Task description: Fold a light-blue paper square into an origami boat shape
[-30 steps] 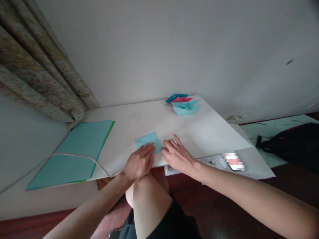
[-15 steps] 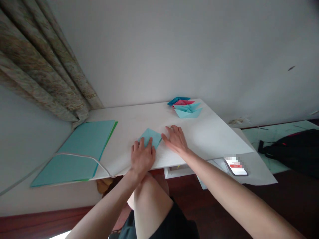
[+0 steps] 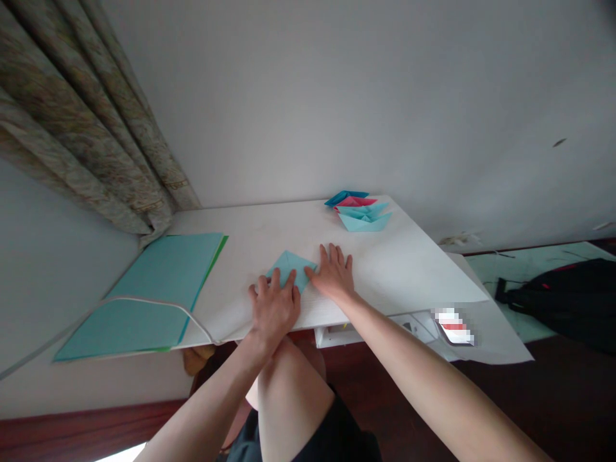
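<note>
A folded piece of light blue paper (image 3: 287, 261) lies flat on the white desk (image 3: 235, 256) in front of me. My left hand (image 3: 275, 308) rests on its near left part, fingers spread and pressing down. My right hand (image 3: 333, 274) lies at the paper's right corner, thumb on that corner and the other fingers stretched out over the desk. The paper's near edge is partly hidden under my left hand. Beyond my right hand stand folded paper boats: light blue ones (image 3: 364, 222), a pink one (image 3: 356, 201) and a dark blue one (image 3: 345, 197).
A stack of light blue sheets (image 3: 154, 276) lies at the desk's left end, with a white cable (image 3: 149, 299) across it. A phone (image 3: 453, 327) lies near the right front edge. A patterned curtain (image 3: 86, 115) hangs at the left; a black bag (image 3: 568, 295) sits at the right.
My right hand has shifted slightly left, its thumb now on the paper's right corner and its fingers more outstretched. My left hand stays on the paper.
</note>
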`<state>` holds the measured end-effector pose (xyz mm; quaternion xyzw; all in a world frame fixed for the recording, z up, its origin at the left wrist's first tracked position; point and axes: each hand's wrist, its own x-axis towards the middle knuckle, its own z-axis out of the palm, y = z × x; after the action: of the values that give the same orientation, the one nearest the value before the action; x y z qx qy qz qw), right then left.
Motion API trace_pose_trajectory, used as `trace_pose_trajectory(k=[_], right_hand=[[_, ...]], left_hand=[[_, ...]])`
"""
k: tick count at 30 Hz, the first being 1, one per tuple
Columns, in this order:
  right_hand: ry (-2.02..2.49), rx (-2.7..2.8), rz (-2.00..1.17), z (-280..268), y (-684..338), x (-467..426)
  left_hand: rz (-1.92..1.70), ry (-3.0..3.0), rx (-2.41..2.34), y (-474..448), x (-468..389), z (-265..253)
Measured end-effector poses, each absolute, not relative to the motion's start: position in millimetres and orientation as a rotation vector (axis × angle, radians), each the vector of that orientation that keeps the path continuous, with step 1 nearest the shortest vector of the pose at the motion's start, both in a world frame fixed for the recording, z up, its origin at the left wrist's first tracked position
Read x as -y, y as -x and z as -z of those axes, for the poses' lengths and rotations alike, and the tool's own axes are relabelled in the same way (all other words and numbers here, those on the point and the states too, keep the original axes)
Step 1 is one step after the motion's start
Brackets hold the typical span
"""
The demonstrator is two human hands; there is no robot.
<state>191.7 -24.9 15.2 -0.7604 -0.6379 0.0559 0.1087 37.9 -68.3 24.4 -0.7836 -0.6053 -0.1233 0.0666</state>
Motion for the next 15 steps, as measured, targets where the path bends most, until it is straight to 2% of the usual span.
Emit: trace_pose_trajectory(k=[9,15], right_hand=[[2.232,1.734,-0.09,-16,-191,26],[2.119,1.71,-0.099,-16,-196,31]], left_hand=[[0.448,2.372,1.817,-36,69,-21],[0.481,2.585,1.619,-36,57,-5]])
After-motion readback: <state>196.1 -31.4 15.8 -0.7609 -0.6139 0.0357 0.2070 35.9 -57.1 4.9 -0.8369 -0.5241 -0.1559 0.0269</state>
